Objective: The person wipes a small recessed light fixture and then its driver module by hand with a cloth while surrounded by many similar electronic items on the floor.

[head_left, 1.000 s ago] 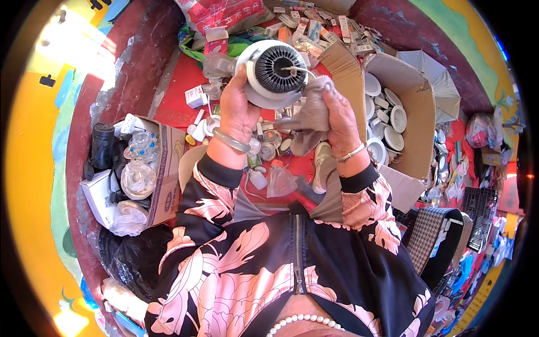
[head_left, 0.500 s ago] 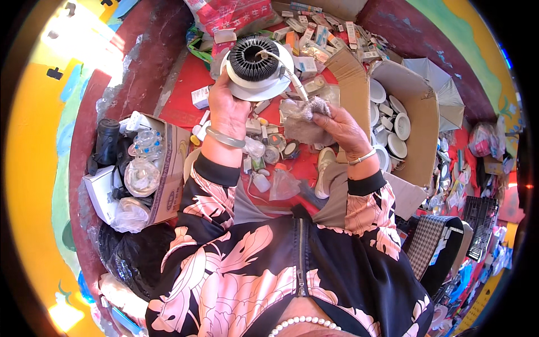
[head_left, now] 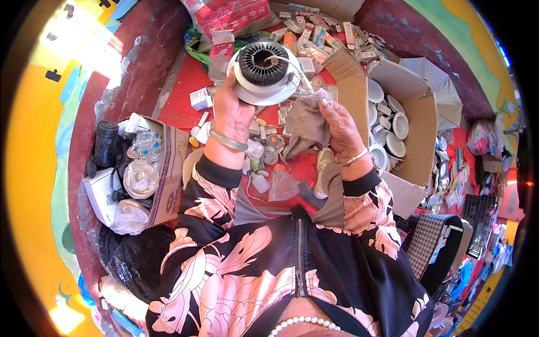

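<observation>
My left hand (head_left: 232, 109) is closed on the rim of a round white downlight (head_left: 255, 95), whose black finned heat sink (head_left: 262, 63) faces up. A white cable (head_left: 297, 74) runs from the middle of the heat sink toward my right hand (head_left: 341, 126). That hand pinches a greyish-brown cloth (head_left: 307, 122) that hangs down beside the lamp. The cable's far end meets the cloth's top, and the cloth hides whether it is gripped too. Below the lamp, small bulbs, plastic bags and a white bottle (head_left: 260, 183) lie on a red surface.
At right, an open cardboard box (head_left: 412, 92) holds several white round lamps (head_left: 395, 144). Another carton (head_left: 171, 174) at left contains bagged parts and a black cylinder (head_left: 106, 143). Many small boxes (head_left: 320, 36) pile up at the far side, near a pink-and-white sack (head_left: 230, 17). A shoe (head_left: 324, 168) shows below the cloth.
The downlight has shifted slightly right and nearer, still in my left hand. The cloth, bunched up before, now hangs down lower from my right hand.
</observation>
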### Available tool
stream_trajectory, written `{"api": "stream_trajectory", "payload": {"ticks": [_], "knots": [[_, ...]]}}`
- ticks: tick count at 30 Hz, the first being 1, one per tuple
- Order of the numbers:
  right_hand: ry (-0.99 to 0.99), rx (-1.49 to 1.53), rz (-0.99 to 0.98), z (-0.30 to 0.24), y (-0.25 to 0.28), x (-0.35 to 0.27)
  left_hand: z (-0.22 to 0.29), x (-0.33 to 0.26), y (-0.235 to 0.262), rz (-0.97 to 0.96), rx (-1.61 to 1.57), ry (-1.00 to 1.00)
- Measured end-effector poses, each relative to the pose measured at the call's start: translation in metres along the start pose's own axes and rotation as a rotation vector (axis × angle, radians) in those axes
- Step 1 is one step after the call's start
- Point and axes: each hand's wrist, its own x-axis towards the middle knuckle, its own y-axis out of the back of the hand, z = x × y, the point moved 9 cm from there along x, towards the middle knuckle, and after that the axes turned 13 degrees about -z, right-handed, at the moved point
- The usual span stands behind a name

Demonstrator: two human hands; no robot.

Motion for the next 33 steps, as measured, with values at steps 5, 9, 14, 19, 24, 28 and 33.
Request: {"api": "stream_trajectory", "payload": {"ticks": [5, 9, 14, 19, 24, 28, 33], "knots": [[0.022, -0.049, -0.054, -0.003, -0.004, 0.001, -0.014, -0.004, -0.015, -0.163, 0.039, 0.104], [0.009, 0.042, -0.005, -0.008, 0.002, -0.003, -0.022, -0.006, -0.016, -0.194, 0.122, 0.158], [0.095, 0.039, 0.259, -0.017, 0.017, -0.014, -0.026, -0.003, -0.013, -0.191, 0.158, 0.156], [0.059, 0.157, 0.108, -0.011, 0.015, -0.009, -0.018, -0.007, -0.02, -0.23, 0.241, 0.122], [0.001, 0.121, -0.003, -0.006, 0.005, -0.007, -0.016, -0.026, -0.02, -0.225, 0.387, 0.126], [-0.06, 0.118, -0.091, -0.002, -0.015, -0.007, -0.012, -0.058, -0.007, -0.114, 0.188, 0.046], [-0.241, -0.303, -0.505, 0.013, -0.053, -0.025, 0.02, -0.112, 0.018, 0.006, 0.025, -0.018]]}}
